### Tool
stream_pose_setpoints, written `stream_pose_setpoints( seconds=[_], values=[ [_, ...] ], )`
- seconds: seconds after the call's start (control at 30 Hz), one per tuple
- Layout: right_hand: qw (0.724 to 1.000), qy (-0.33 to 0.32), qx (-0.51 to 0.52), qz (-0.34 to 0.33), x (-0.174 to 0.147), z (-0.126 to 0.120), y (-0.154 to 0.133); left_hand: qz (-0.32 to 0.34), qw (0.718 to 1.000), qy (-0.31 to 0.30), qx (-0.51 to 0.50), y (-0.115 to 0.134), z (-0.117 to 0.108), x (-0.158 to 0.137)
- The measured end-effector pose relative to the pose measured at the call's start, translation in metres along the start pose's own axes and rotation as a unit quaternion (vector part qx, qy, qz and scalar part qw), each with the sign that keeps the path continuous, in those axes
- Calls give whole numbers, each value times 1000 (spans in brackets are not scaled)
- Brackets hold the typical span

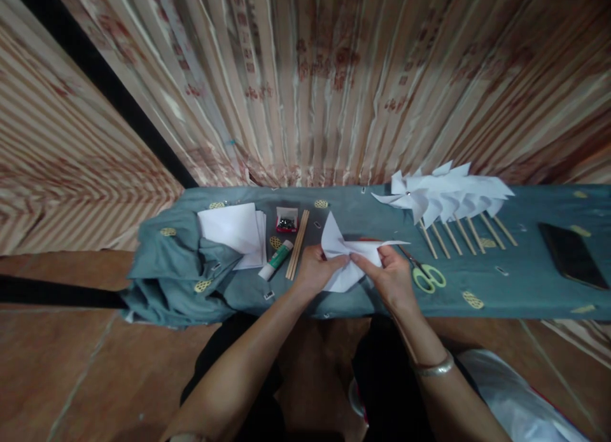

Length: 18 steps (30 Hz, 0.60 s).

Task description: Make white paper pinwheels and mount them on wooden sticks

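Note:
A white paper pinwheel (346, 278) without a stick is held above the cloth-covered table, its blades folded toward the middle. My left hand (316, 268) grips its left side, thumb pressed near the centre. From the other side my right hand (392, 276) pinches it, its thumb also at the centre. The fingers behind the paper are partly hidden. Close to my left hand lie several wooden sticks (298, 245), a glue stick (275, 260) and a small red box (287, 221) of dark metal pins. Scissors (428, 278) with light green handles rest beside my right hand.
Several finished pinwheels (449, 191) on sticks lie overlapped at the back right. A dark phone (573, 254) is at the far right. White paper sheets (231, 226) lie at the left, partly under a fold of the green cloth (167, 270). A curtain (305, 79) hangs behind.

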State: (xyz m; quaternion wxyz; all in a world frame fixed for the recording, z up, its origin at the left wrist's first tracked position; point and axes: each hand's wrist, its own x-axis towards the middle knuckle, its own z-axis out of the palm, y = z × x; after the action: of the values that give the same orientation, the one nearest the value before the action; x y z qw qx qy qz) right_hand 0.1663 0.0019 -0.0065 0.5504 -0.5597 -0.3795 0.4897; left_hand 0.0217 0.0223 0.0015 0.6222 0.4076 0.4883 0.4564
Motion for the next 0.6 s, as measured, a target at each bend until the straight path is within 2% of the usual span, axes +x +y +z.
stream_pose_setpoints(
  seconds=[0.13,0.37,0.5,0.6],
  values=[
    [1000,-9,13,16,0,0,1,-7,1000,-7,-30,-5,-2,0],
    [999,-9,-27,19,1,2,5,-13,999,-14,-33,-9,-8,2],
    [999,-15,-31,9,1,4,5,-21,999,-19,-38,-8,-10,1],
    [1000,3,-25,-5,3,0,0,-4,998,-26,-54,-2,-12,3]
  ],
)
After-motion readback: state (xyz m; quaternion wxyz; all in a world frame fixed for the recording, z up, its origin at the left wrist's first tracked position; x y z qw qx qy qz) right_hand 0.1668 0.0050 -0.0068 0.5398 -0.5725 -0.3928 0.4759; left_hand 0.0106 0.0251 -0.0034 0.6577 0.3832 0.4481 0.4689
